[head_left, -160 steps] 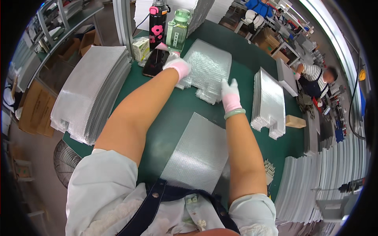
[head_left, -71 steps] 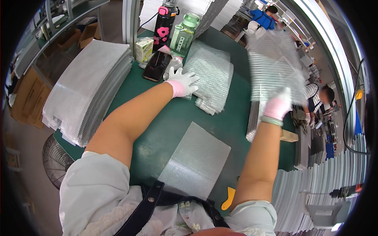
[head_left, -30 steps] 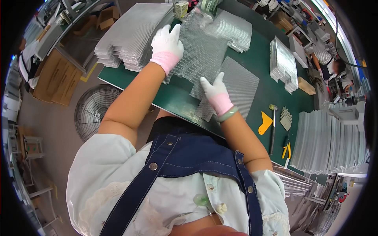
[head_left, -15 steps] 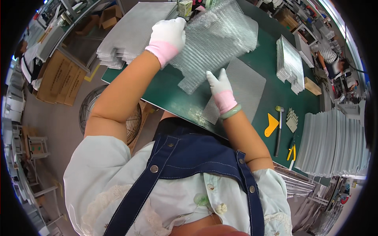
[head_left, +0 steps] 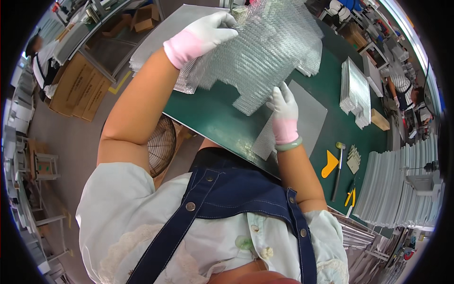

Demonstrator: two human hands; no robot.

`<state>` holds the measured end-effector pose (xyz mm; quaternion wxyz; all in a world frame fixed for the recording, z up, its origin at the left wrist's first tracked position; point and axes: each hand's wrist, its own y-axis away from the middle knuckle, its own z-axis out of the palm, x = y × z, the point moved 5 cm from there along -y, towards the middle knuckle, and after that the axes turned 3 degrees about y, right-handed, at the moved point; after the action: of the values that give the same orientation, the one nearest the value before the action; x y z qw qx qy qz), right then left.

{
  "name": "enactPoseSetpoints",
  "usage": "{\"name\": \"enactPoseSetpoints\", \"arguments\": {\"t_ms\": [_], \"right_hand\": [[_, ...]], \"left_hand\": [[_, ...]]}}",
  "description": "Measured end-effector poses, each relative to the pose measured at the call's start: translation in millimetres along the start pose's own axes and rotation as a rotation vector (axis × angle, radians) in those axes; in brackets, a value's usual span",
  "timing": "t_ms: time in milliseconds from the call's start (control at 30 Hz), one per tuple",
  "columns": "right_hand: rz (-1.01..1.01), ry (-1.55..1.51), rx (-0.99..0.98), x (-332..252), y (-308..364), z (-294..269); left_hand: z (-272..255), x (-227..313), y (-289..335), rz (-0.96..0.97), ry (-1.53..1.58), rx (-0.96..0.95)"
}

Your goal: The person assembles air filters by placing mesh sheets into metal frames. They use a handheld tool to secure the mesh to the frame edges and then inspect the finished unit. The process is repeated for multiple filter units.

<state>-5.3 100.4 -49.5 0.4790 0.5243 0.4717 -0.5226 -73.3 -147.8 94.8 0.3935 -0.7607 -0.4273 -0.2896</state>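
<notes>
A silvery expanded-metal mesh sheet, notched along its edge, lies tilted across the far middle of the green table. At its left side is my left hand, in a white glove with a pink cuff, thumb and fingers apart over the mesh. My right hand, gloved alike, has its fingers stretched and spread by the mesh's near right edge. Beneath that hand a flat grey mesh sheet rests on the table. A stack of mesh sheets sits at the far left, partly covered by my left arm.
On the right of the green table are a yellow scraper, a hammer, yellow-handled pliers and small metal pieces. A shiny mesh stack, a wooden block and upright grey panels stand beyond.
The notched mesh sheet has shifted right, over part of the left stack. My left hand has gone from closed at the sheet's edge to spread fingers. My right hand has moved slightly right.
</notes>
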Motion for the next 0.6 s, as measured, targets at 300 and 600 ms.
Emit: {"name": "enactPoseSetpoints", "arguments": {"t_ms": [300,600], "right_hand": [[-0.439,0.300,0.201,-24.3,13.6,-13.3],[-0.350,0.190,0.117,-50.1,38.4,-29.3]], "left_hand": [[6.5,-8.3,27.0,-0.253,0.926,-0.255],[21.6,-3.4,42.0,-0.261,0.845,-0.257]]}}
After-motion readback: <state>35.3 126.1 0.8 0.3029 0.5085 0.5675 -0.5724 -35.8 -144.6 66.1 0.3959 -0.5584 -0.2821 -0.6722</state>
